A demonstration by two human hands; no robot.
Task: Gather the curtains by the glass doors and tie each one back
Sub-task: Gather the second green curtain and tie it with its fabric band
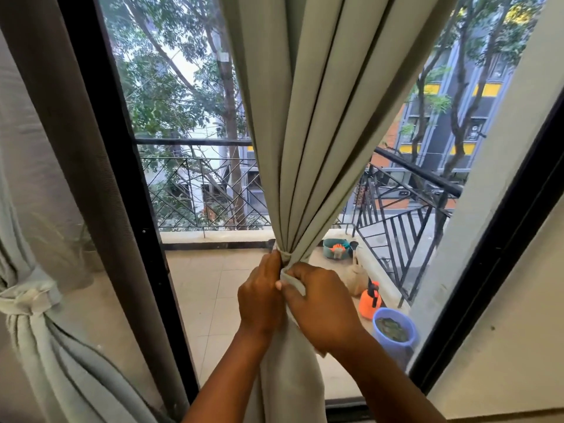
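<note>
Curtain (308,123) hangs mid-frame before the glass door (195,117), pleats cinched at waist level by a fabric tie-back (287,256). Left hand (261,300) grips the gathered cloth just below the band; right hand (320,303) pinches the tie's loose end (293,280). Second curtain (33,300) at far left, already knotted.

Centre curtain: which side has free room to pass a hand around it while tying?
Left of the centre curtain, open space runs to the black door frame, over bare balcony tiles. The right side is crowded: orange sprayer, blue bucket and railing. Left hand and right hand hold the tie.
</note>
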